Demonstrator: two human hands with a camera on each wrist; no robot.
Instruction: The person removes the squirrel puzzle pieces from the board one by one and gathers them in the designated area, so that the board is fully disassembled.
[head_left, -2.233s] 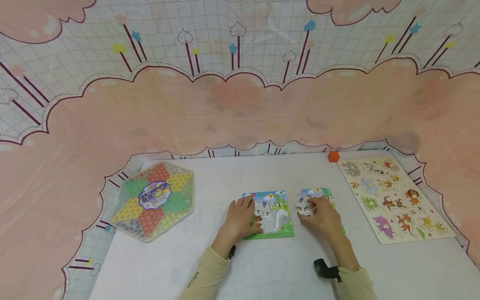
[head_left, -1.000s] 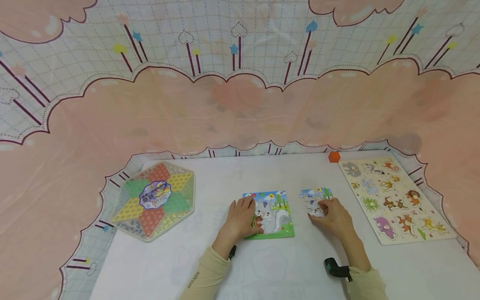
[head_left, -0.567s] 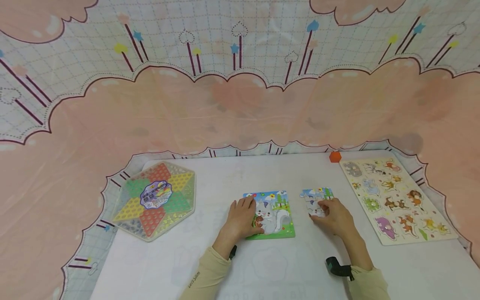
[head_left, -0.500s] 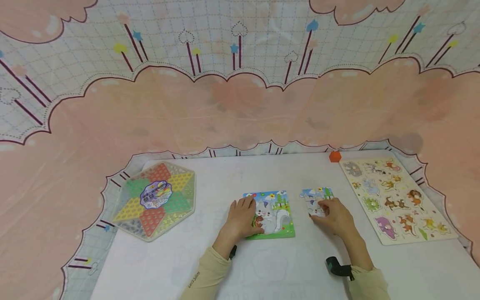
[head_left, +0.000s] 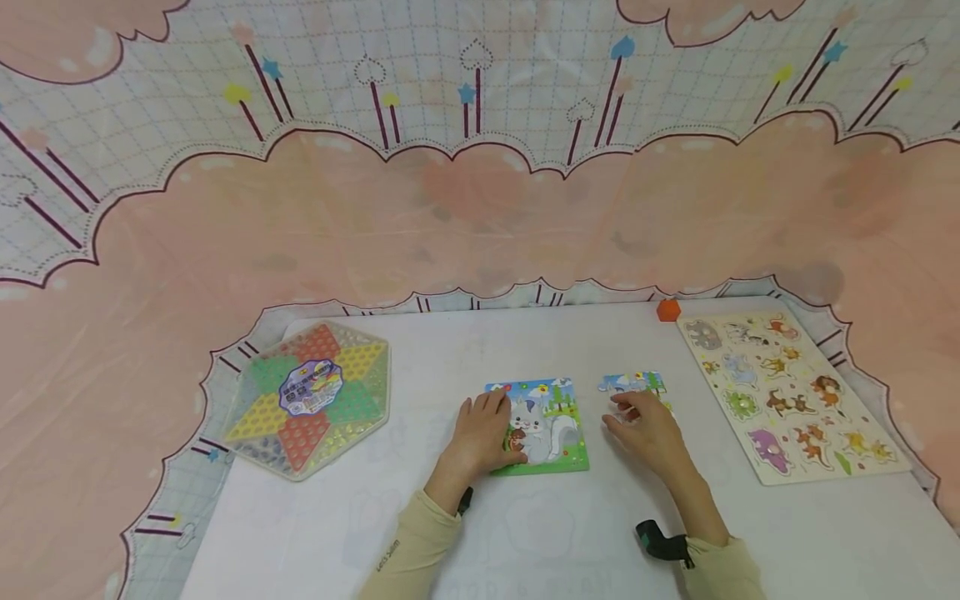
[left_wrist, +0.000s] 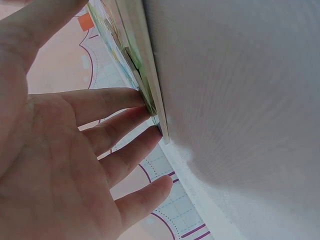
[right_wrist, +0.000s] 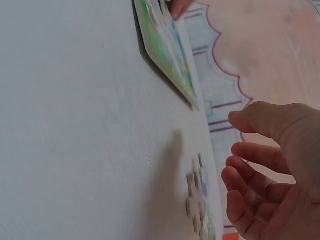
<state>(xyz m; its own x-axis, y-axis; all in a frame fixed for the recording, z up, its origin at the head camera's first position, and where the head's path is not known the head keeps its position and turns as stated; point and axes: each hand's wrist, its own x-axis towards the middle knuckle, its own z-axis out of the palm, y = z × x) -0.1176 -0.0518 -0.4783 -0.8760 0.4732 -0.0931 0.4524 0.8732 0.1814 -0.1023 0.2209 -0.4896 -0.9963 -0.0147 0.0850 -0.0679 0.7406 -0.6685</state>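
Head view: my left hand [head_left: 480, 433] lies flat, fingers straight, on the squirrel puzzle board [head_left: 546, 427], holding nothing. At its 3 o'clock my right hand [head_left: 645, 427] hovers loosely curled and empty over the loose puzzle pieces [head_left: 632, 383]. Bare white table [head_left: 540, 533] lies toward 6 o'clock.

Left wrist view: my fingertips [left_wrist: 135, 100] press the board's edge [left_wrist: 150, 85].

Right wrist view: fingers [right_wrist: 250, 165] spread just clear of the pieces [right_wrist: 197, 200], the board [right_wrist: 167, 47] at 12 o'clock.

Loose puzzle pieces [head_left: 632, 385] partly hidden under the right hand [head_left: 649, 431], blurred in the right wrist view.
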